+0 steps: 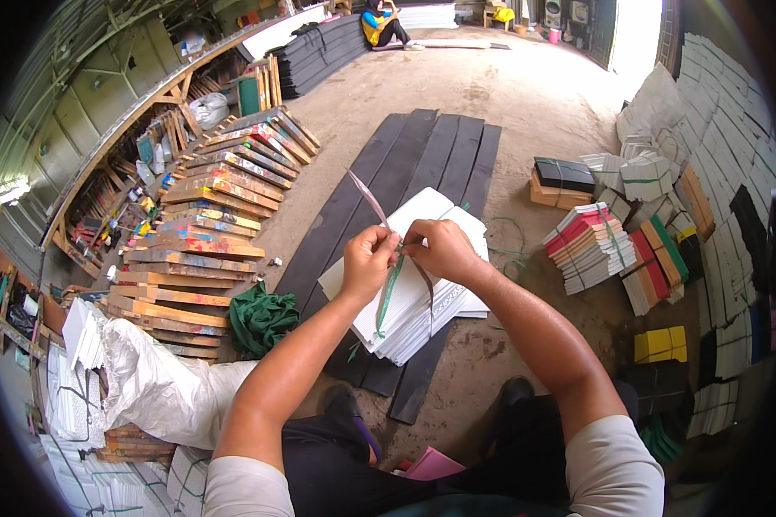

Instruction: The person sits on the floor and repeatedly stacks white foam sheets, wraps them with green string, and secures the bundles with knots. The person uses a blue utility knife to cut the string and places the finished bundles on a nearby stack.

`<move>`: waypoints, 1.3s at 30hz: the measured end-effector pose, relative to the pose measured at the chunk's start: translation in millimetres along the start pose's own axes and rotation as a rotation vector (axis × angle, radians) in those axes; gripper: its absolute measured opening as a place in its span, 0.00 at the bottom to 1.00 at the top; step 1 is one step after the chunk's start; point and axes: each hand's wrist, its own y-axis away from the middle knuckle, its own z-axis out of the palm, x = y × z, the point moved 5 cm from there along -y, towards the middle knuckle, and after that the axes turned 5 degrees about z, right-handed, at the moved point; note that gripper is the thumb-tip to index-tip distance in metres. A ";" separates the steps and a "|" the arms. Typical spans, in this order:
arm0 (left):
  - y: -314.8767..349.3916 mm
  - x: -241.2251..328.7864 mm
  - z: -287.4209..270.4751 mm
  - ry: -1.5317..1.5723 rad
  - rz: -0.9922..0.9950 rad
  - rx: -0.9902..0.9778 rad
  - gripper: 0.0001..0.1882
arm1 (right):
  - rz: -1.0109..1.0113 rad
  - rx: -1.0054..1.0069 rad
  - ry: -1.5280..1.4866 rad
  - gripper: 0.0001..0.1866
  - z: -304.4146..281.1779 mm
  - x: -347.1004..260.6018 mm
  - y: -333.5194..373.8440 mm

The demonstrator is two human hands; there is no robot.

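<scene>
Over a stack of white sheets [424, 208] my hands meet, close together. My left hand [369, 262] is closed in a pinch on a plastic tying strip [368, 196], whose pale pinkish end sticks up past the fingers. Beside it, my right hand [441, 249] is also closed, fingertips pressed on the same strip; their exact grip is partly hidden. A darker length hangs down over the stack's right side. A green strip [391, 297] runs across the top below my hands. The stack lies askew on long black boards [347, 202].
Paint-stained wooden frames [203, 222] stand in a row at left, with a green cloth [263, 319] and a white sack [159, 370] nearer. Tied bundles of sheets [588, 246] sit at right. Loose green twine [510, 246] lies on the floor. A person [384, 26] sits far back.
</scene>
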 end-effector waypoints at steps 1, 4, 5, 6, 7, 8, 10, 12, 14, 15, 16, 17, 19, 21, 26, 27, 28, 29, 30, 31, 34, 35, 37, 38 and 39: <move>0.4 -0.6 0.2 0.035 -0.006 0.005 0.10 | -0.055 0.000 0.054 0.07 -3.6 1.5 0.7; 1.4 2.5 1.4 0.177 -0.010 -0.028 0.09 | -0.224 -0.003 0.214 0.07 -16.7 9.7 5.1; 1.9 6.1 0.9 0.253 -0.003 -0.072 0.09 | -0.269 -0.017 0.364 0.08 -26.2 20.5 8.9; 2.6 8.4 -1.0 0.329 0.005 -0.116 0.09 | -0.273 -0.041 0.321 0.08 -36.3 32.9 8.3; 5.3 5.4 -4.4 0.309 -0.063 -0.201 0.08 | -0.305 -0.049 0.378 0.08 -38.3 30.8 10.5; 4.2 3.9 -8.4 0.289 -0.082 -0.236 0.08 | -0.338 -0.056 0.434 0.08 -39.6 28.6 12.4; -1.4 3.7 -13.5 0.244 -0.120 -0.308 0.09 | -0.262 -0.095 0.431 0.08 -40.9 22.8 3.8; 2.2 5.8 -12.6 0.296 -0.146 -0.266 0.08 | -0.120 -0.175 0.208 0.08 -43.7 18.7 -0.2; 0.8 10.2 -4.8 0.356 -0.150 -0.257 0.07 | 0.091 -0.297 -0.213 0.08 -52.6 24.1 1.5; -0.3 14.6 -1.7 0.410 -0.133 -0.239 0.07 | 0.107 -0.315 -0.515 0.10 -35.5 42.1 -0.5; -0.2 17.9 1.9 0.464 -0.121 -0.225 0.07 | 0.176 -0.338 -0.643 0.11 -30.0 41.7 0.3; -1.0 19.9 3.0 0.514 -0.109 -0.215 0.08 | 0.245 -0.356 -0.774 0.12 -22.1 35.7 -1.2; 1.8 17.5 -4.9 0.555 -0.104 -0.237 0.09 | 0.331 -0.400 -0.940 0.14 -14.1 20.2 -3.0; 3.0 14.8 -9.5 0.551 -0.104 -0.254 0.09 | 0.357 -0.419 -1.009 0.14 -13.2 9.8 -1.9; 9.2 13.5 -6.5 0.348 -0.126 -0.285 0.10 | 0.064 -0.377 -0.390 0.13 -10.9 26.2 -17.5; 12.0 14.1 -6.9 0.300 -0.119 -0.277 0.11 | 0.075 -0.406 -0.333 0.12 -10.0 30.9 -18.7; 12.4 12.8 -8.1 0.300 -0.112 -0.274 0.11 | 0.082 -0.416 -0.342 0.12 -10.0 32.7 -19.9; 12.8 10.7 -9.3 0.301 -0.105 -0.271 0.11 | 0.091 -0.426 -0.351 0.12 -9.0 34.4 -20.1; 14.1 8.1 -10.2 0.302 -0.098 -0.269 0.12 | 0.100 -0.435 -0.359 0.12 -7.0 35.7 -19.1; 10.4 7.0 -10.3 0.287 -0.116 -0.260 0.11 | 0.137 -0.417 -0.431 0.12 -6.8 38.2 -20.7; 3.5 7.2 -9.3 0.249 -0.149 -0.216 0.10 | 0.172 -0.335 -0.312 0.11 -6.1 40.6 -23.9; 2.9 9.7 -8.7 0.241 -0.148 -0.189 0.10 | 0.173 -0.334 -0.340 0.11 -6.1 38.3 -23.0; 3.5 13.8 -6.8 0.223 -0.149 -0.142 0.10 | 0.177 -0.330 -0.395 0.11 -7.5 33.2 -20.5; 5.2 14.7 -6.5 0.213 -0.152 -0.121 0.10 | 0.171 -0.319 -0.393 0.11 -9.2 33.7 -18.1; 5.3 15.6 -6.6 0.203 -0.155 -0.101 0.10 | 0.165 -0.309 -0.390 0.12 -9.9 35.7 -15.8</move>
